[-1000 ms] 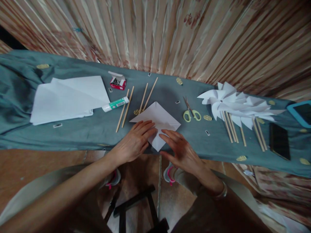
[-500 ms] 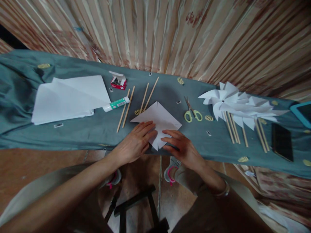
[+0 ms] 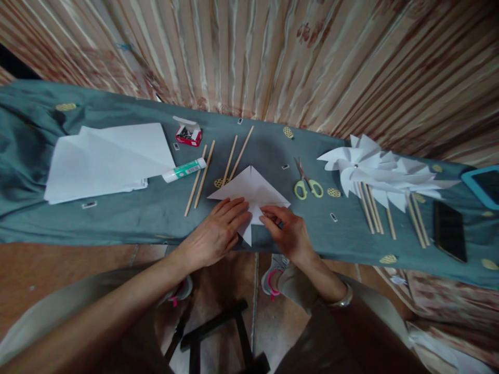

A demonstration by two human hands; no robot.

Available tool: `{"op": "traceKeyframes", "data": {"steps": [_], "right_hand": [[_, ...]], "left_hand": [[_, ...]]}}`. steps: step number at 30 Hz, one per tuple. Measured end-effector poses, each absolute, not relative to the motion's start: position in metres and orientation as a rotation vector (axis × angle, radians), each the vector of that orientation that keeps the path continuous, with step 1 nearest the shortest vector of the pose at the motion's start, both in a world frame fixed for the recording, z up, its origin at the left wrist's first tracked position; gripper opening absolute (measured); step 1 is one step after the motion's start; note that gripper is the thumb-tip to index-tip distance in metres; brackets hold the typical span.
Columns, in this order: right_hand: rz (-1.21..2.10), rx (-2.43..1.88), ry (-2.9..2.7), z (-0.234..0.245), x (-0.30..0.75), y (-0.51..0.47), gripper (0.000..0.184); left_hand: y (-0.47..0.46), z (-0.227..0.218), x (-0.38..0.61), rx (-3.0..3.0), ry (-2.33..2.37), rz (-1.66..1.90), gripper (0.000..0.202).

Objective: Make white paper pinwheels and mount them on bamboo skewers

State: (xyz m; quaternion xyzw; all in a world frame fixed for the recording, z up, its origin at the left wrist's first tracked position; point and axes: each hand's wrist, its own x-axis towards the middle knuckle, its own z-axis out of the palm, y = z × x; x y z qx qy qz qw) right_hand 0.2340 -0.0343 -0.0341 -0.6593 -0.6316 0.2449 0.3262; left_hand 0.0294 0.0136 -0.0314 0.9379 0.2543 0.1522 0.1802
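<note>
A white paper square, slit in from its corners, lies turned like a diamond at the front of the table. My left hand rests on its left side with fingers stretched out flat. My right hand pinches a lower right flap of the paper between thumb and fingers, and that flap is lifted inward toward the middle. Behind the paper are wooden sticks. Scissors with light green handles lie open to its right.
To the left are a stack of white paper, a glue stick and an open red box of small metal pieces. Finished paper pinwheels with sticks lie at right, near a black phone and a blue-edged device.
My right hand has gone from loosely spread fingers to a pinch on the paper's lower right flap, which is now folded up and inward. My left hand stays on the paper.
</note>
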Motion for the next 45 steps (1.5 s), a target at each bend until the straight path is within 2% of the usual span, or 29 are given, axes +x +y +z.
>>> {"op": "traceKeyframes", "data": {"steps": [24, 45], "right_hand": [[0.661, -1.78, -1.667, -0.029, 0.229, -0.021, 0.011], [0.626, -1.906, -1.753, -0.023, 0.225, -0.015, 0.01]], "left_hand": [[0.008, -0.029, 0.026, 2.623, 0.742, 0.473, 0.048], [0.006, -0.026, 0.036, 2.672, 0.712, 0.351, 0.049]]}}
